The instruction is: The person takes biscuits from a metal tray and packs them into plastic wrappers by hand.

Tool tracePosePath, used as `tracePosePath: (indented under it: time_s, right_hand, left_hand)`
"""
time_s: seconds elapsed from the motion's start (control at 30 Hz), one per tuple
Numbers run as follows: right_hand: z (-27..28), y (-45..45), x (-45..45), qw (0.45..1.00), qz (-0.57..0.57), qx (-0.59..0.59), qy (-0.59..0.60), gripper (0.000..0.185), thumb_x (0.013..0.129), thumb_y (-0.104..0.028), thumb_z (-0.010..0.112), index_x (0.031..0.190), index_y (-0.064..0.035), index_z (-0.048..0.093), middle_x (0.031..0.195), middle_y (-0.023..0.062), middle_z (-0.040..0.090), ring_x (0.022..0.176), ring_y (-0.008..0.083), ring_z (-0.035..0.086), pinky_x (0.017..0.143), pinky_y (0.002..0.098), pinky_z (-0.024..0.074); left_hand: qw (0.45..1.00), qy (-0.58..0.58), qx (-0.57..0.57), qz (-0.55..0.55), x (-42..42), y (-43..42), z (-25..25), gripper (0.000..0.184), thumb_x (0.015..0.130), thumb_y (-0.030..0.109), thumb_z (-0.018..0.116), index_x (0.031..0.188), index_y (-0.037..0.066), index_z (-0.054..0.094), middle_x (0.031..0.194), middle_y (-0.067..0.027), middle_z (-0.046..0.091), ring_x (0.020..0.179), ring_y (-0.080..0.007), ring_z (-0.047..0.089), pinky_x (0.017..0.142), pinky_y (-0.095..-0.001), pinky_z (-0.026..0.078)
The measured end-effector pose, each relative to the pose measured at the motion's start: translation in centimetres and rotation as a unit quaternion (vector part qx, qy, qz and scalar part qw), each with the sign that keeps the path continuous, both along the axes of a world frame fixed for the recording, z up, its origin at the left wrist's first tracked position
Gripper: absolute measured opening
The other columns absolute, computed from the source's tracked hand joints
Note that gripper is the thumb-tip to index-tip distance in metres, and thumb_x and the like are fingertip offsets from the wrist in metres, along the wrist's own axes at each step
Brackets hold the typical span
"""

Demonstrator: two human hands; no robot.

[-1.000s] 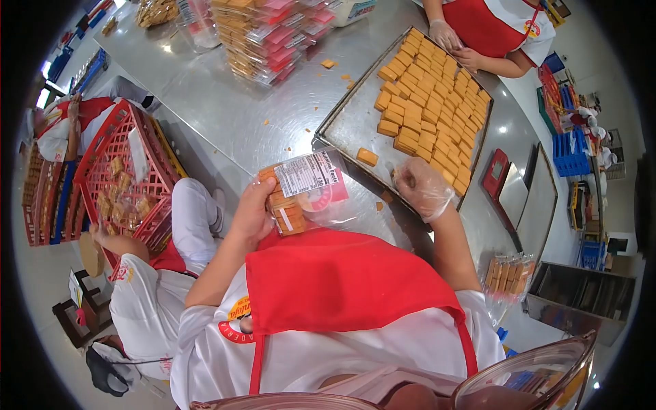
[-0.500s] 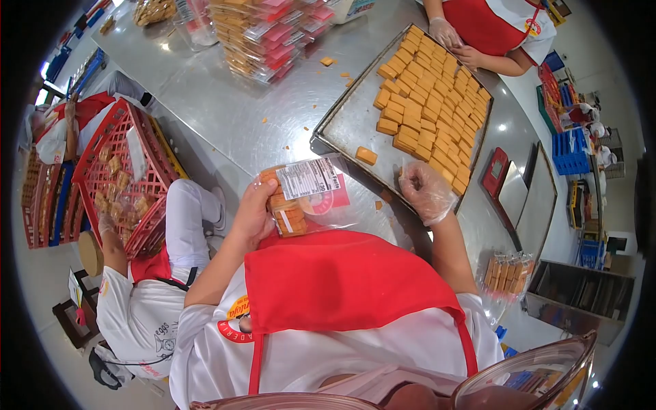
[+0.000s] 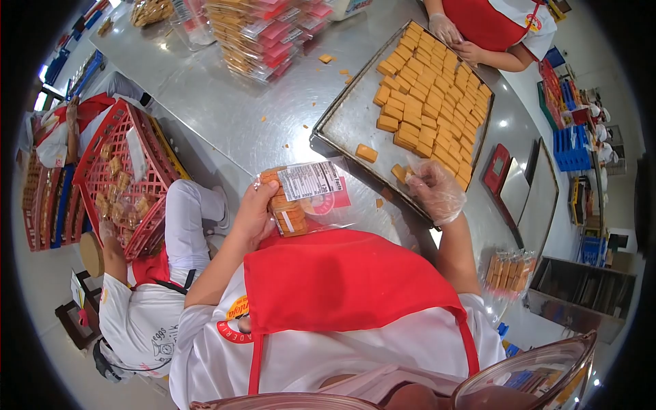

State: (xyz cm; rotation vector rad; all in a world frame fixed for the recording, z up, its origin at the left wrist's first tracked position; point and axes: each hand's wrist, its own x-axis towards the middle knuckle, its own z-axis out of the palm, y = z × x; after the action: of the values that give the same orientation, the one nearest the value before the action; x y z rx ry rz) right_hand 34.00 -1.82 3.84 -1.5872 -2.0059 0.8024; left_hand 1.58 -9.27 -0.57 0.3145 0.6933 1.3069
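Observation:
My left hand (image 3: pixel 255 210) is closed round a clear plastic bag of rectangular cookies (image 3: pixel 292 220), held just in front of the red apron. The bag has a white nutrition label (image 3: pixel 304 181) and a pink card inside. My right hand (image 3: pixel 437 191), in a clear glove, is at the near edge of the metal tray (image 3: pixel 355 130). Its fingers are curled together at the right end of one cookie (image 3: pixel 399 173); whatever they grip is hidden. Another single cookie (image 3: pixel 366 153) lies apart on the tray, left of the packed rows of cookies (image 3: pixel 430 96).
Stacked cookie packages (image 3: pixel 263 37) stand at the table's back. Right of the tray lies a red-handled scraper-like tool (image 3: pixel 497 171), with wrapped packs (image 3: pixel 509 272) nearer. Gloved hands of a co-worker (image 3: pixel 454 41) are beyond the tray. Another person holds a red crate (image 3: pixel 126 178) at left.
My right hand has shifted slightly right and up, exposing a cookie at the tray's near edge; its fingers have changed shape. My left hand keeps the bag almost still.

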Motion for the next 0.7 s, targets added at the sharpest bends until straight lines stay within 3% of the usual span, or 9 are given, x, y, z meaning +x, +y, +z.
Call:
tracePosePath:
  time_s: [0.1, 0.2, 0.3, 0.4, 0.53, 0.63, 0.7]
  right_hand:
    - [3.8, -0.4, -1.5, 0.993, -0.022, 0.001, -0.116, 0.019, 0.075, -0.020, 0.065, 0.078, -0.0043, 0.054, 0.074, 0.0108, 0.057, 0.070, 0.0248, 0.057, 0.061, 0.0329, 0.0448]
    - [3.4, -0.2, -0.4, 0.981, 0.042, 0.068, -0.179, 0.016, 0.076, -0.019, 0.062, 0.079, -0.0051, 0.056, 0.082, 0.0113, 0.057, 0.077, 0.0288, 0.056, 0.066, 0.0357, 0.0445]
    - [3.7, 0.0, -1.7, 0.979, 0.070, 0.123, -0.148, 0.015, 0.077, -0.019, 0.059, 0.084, -0.0070, 0.058, 0.089, 0.0111, 0.058, 0.082, 0.0314, 0.055, 0.069, 0.0378, 0.0444]
    - [3.1, 0.0, -3.4, 0.976, 0.106, 0.080, -0.173, 0.015, 0.077, -0.014, 0.059, 0.088, -0.0052, 0.057, 0.091, 0.0136, 0.058, 0.084, 0.0304, 0.056, 0.073, 0.0353, 0.0447]
    - [3.7, 0.5, -4.6, 0.938, 0.113, 0.068, -0.320, 0.018, 0.078, -0.014, 0.055, 0.095, -0.0078, 0.058, 0.089, 0.0131, 0.059, 0.078, 0.0319, 0.056, 0.066, 0.0376, 0.0459]
    - [3.5, 0.7, -5.0, 0.959, 0.084, 0.117, -0.246, 0.021, 0.078, -0.012, 0.055, 0.098, -0.0085, 0.058, 0.085, 0.0127, 0.059, 0.071, 0.0302, 0.057, 0.060, 0.0359, 0.0457]
    - [3.7, 0.0, -6.4, 0.989, 0.047, 0.108, -0.089, 0.020, 0.079, -0.011, 0.054, 0.098, -0.0082, 0.058, 0.088, 0.0134, 0.059, 0.078, 0.0310, 0.057, 0.067, 0.0362, 0.0462]
  left_hand:
    - [1.000, 0.011, 0.014, 0.002, -0.1, -0.2, 0.0, 0.025, 0.083, 0.010, 0.050, 0.105, -0.001, 0.047, 0.097, -0.0102, 0.057, 0.089, -0.0177, 0.057, 0.080, -0.0319, 0.048]
    - [0.999, 0.006, 0.048, -0.007, -0.4, -0.1, -0.3, 0.024, 0.079, 0.009, 0.051, 0.102, 0.000, 0.047, 0.094, -0.0092, 0.055, 0.087, -0.0173, 0.056, 0.079, -0.0311, 0.047]
    - [0.999, -0.010, 0.049, -0.007, -0.3, 0.1, -0.2, 0.026, 0.076, 0.010, 0.052, 0.100, 0.001, 0.046, 0.092, -0.0087, 0.055, 0.087, -0.0170, 0.055, 0.078, -0.0304, 0.047]
    - [1.000, -0.001, 0.020, 0.001, 0.1, 0.1, 0.2, 0.028, 0.076, 0.009, 0.052, 0.102, 0.002, 0.046, 0.093, -0.0087, 0.055, 0.087, -0.0169, 0.055, 0.078, -0.0307, 0.047]
    - [0.998, 0.007, 0.059, -0.004, -0.1, 0.0, 0.5, 0.026, 0.079, 0.007, 0.051, 0.104, 0.002, 0.045, 0.095, -0.0085, 0.054, 0.089, -0.0164, 0.055, 0.080, -0.0308, 0.046]
    - [0.998, 0.047, 0.035, 0.007, 0.3, 0.1, 0.9, 0.024, 0.082, 0.004, 0.050, 0.105, 0.003, 0.044, 0.097, -0.0079, 0.054, 0.090, -0.0150, 0.054, 0.081, -0.0299, 0.045]
    - [0.996, 0.074, 0.041, 0.020, 0.6, 0.1, 0.8, 0.025, 0.083, 0.002, 0.050, 0.107, 0.003, 0.043, 0.098, -0.0072, 0.054, 0.091, -0.0140, 0.054, 0.081, -0.0291, 0.045]
